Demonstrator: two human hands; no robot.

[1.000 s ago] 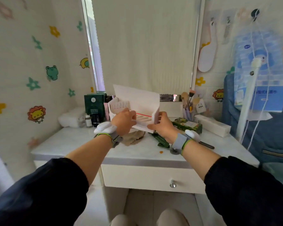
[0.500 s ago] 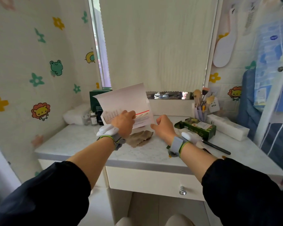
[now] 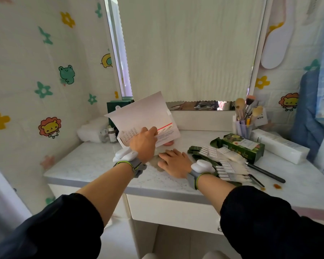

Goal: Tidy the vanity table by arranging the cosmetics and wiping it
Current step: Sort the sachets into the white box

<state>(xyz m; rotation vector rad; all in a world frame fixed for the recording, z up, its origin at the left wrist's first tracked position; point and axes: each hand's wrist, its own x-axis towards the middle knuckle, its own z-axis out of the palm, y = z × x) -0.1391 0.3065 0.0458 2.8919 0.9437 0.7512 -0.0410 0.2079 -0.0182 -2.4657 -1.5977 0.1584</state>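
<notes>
My left hand (image 3: 143,142) grips a white cardboard box (image 3: 144,116) with its lid flap up, held tilted above the back middle of the white vanity table (image 3: 86,165). My right hand (image 3: 173,162) lies flat, fingers spread, on a brownish cloth (image 3: 155,162) on the tabletop just below the box. To the right lie green sachet strips (image 3: 213,157) with white labels, a green carton (image 3: 241,146) and a long black makeup brush (image 3: 264,171).
A brush holder (image 3: 244,126) and a long white box (image 3: 281,144) stand at the back right. A dark green box (image 3: 113,107), small bottles (image 3: 111,134) and a white roll (image 3: 91,130) sit at the back left. Brown spots (image 3: 277,186) mark the front right. A drawer (image 3: 174,210) is below.
My right hand has let go of the white box and dropped flat onto the cloth. My left hand alone keeps the box, now lower and tilted. The view has shifted left.
</notes>
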